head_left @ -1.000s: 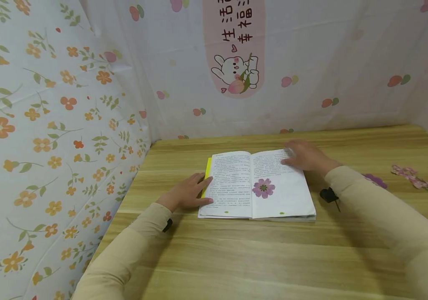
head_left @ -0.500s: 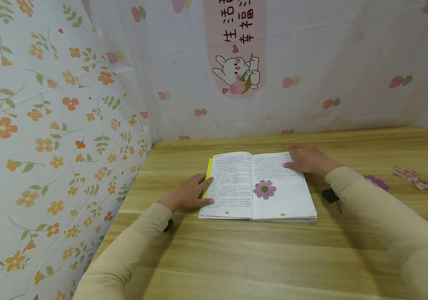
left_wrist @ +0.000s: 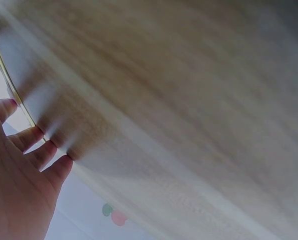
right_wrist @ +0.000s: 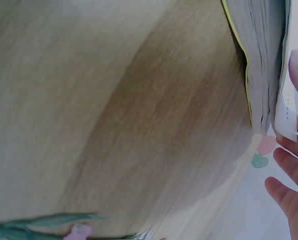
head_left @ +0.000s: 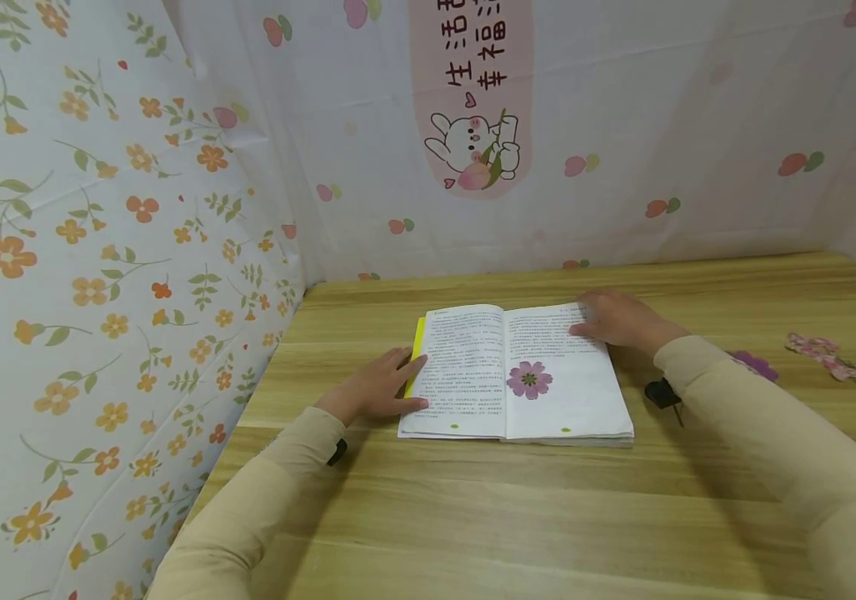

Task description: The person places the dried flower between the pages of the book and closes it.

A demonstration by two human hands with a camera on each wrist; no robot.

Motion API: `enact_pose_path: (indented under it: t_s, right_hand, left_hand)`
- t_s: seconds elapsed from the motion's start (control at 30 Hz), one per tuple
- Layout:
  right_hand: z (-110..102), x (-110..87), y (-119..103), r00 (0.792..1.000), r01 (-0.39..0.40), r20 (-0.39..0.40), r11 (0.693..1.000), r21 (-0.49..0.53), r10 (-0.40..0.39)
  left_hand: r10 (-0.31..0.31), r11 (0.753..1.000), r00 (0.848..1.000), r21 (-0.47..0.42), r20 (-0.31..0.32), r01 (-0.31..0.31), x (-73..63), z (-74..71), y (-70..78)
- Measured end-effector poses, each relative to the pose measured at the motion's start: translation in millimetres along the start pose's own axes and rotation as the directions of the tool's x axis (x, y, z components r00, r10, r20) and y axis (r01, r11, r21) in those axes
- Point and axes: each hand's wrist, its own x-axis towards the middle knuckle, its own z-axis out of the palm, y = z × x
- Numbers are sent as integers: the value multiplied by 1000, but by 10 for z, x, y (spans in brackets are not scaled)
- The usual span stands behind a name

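An open book (head_left: 465, 358) with printed pages and a yellow cover edge lies on the wooden table. A pressed pink-purple flower (head_left: 529, 380) rests on its right page near the spine. At the book's left edge, my left hand (head_left: 378, 385) rests with extended fingers, its thumb on the page's lower margin. My right hand (head_left: 623, 321) is at the upper right corner. In the right wrist view it pinches a page (right_wrist: 287, 112) between thumb and index finger, the other fingers spread apart. The page stands slightly off the thick block of pages (right_wrist: 262, 65) below.
Right of the book, a purple flower (head_left: 756, 365) lies partly hidden behind the right sleeve. Farther right is a sprig of pink blossoms (head_left: 833, 358). Patterned cloth (head_left: 623, 125) hangs behind the table (head_left: 443, 517), and a floral one (head_left: 112, 292) covers the left side.
My right hand has shifted slightly right and down at the page's corner, uncovering a bit more print. The left hand, book and flower stay in place; the head view moved a little.
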Motion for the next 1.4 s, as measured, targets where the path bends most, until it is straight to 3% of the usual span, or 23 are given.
enact_pose_path:
  t_s: [0.2, 0.37, 0.63, 0.83, 1.0, 1.17, 1.37, 1.4]
  right_hand:
    - [-24, -12, -15, 999, -29, -36, 996, 90, 33]
    - [-78, -38, -82, 994, -67, -65, 964, 258, 86]
    - [-157, -125, -168, 985, -139, -24, 857, 496, 173]
    - [-230, -234, -281, 978, -175, 33, 731, 660, 205]
    - [-256, -314, -403, 979, -172, 59, 649, 741, 193]
    - [-247, -401, -557, 984, -167, 94, 614, 771, 149]
    - [-195, -510, -771, 994, -102, 111, 579, 809, 20]
    - [-178, -517, -816, 994, -93, 112, 562, 822, 0]
  left_hand:
    - [4, 1000, 1000, -6, -8, -4, -8, -2, 9]
    - [4, 1000, 1000, -4, -1, -4, -15, -10, 16]
    - [3, 1000, 1000, -2, -9, -3, -24, -18, 27]
    - [-1, 1000, 1000, -17, 0, 1, -33, -34, 37]
    - [5, 999, 1000, -32, -5, -5, -33, -45, 40]
    - [-3, 1000, 1000, -22, -2, 3, -18, -24, 32]
    - [-13, 1000, 1000, -18, 2, 13, -6, -10, 26]
    - [-9, 1000, 1000, -21, -3, 9, -6, -10, 28]
